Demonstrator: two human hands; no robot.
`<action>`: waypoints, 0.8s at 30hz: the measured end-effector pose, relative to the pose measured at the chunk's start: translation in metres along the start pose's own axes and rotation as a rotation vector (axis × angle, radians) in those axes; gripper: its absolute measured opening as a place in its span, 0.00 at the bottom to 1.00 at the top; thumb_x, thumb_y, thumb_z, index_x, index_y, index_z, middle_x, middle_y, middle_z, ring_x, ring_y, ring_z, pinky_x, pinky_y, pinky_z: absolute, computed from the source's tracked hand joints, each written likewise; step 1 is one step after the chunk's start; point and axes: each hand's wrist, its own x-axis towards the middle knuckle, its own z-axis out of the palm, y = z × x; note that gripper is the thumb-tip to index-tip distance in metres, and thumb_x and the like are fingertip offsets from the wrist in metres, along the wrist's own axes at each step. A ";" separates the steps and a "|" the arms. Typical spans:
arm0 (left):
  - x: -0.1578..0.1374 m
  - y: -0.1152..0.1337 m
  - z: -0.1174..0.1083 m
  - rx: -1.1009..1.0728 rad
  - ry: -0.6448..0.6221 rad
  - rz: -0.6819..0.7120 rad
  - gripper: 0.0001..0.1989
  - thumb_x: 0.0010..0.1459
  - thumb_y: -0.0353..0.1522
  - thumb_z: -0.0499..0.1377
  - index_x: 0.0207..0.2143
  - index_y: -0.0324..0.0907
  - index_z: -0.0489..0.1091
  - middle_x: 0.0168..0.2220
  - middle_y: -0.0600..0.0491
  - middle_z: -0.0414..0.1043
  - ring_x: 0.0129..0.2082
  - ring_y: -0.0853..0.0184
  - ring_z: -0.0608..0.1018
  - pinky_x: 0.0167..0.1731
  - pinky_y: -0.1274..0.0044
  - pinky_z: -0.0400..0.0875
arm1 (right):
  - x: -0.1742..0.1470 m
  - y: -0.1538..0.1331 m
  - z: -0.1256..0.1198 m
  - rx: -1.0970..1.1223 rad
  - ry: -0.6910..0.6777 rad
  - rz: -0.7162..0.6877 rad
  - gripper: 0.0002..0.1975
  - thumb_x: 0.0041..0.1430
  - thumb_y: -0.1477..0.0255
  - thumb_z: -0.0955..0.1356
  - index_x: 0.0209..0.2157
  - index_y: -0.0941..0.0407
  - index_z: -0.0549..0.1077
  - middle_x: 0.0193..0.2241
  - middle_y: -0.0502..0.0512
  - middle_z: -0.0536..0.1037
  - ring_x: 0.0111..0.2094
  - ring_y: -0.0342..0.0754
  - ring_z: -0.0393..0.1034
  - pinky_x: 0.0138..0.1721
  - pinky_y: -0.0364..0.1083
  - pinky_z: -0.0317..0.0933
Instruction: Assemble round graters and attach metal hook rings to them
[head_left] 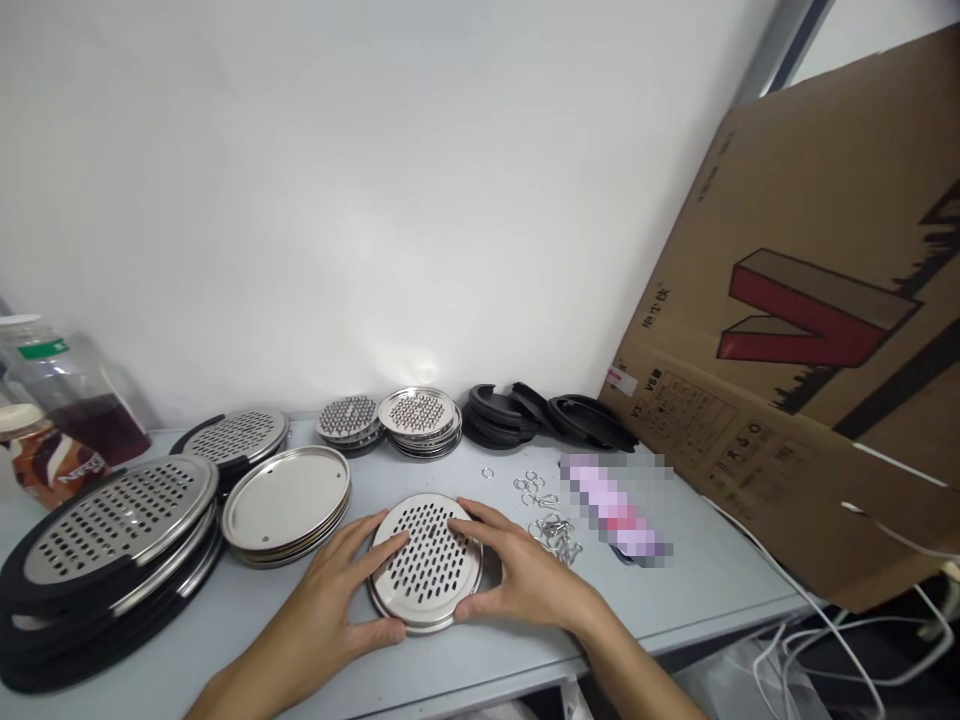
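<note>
A round metal grater plate (427, 565) with rows of oblong slots lies on the table before me, with another metal rim showing beneath it. My left hand (341, 590) grips its left edge, thumb at the near side and a fingertip on the slotted face. From the right, my right hand (517, 575) holds the opposite edge, index fingertip on top and thumb low on the rim. Left of my left hand is a stack of plain metal discs (286, 495). Small metal rings and clips (555, 535) lie scattered beyond my right hand.
Black-rimmed graters (120, 525) are piled at the left, near a jar of dark liquid (90, 415). Along the wall stand stacks of smaller grater discs (420, 412) and black curved rims (499, 415). A large cardboard box (810, 400) leans at the right above white cables (825, 620).
</note>
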 end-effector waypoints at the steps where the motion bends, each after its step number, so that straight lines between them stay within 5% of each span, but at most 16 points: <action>1: 0.000 -0.002 0.002 0.009 0.001 0.003 0.40 0.51 0.38 0.70 0.64 0.62 0.59 0.68 0.53 0.56 0.65 0.48 0.62 0.60 0.54 0.63 | 0.000 0.000 0.000 0.007 0.000 -0.005 0.49 0.40 0.50 0.78 0.63 0.51 0.64 0.68 0.58 0.54 0.67 0.58 0.51 0.67 0.52 0.48; 24: 0.000 -0.016 0.014 0.094 0.062 0.106 0.39 0.53 0.37 0.67 0.65 0.63 0.57 0.68 0.55 0.55 0.64 0.50 0.65 0.57 0.57 0.68 | 0.001 0.003 -0.002 0.020 -0.017 -0.010 0.50 0.41 0.52 0.78 0.65 0.49 0.61 0.69 0.56 0.52 0.68 0.59 0.48 0.67 0.52 0.45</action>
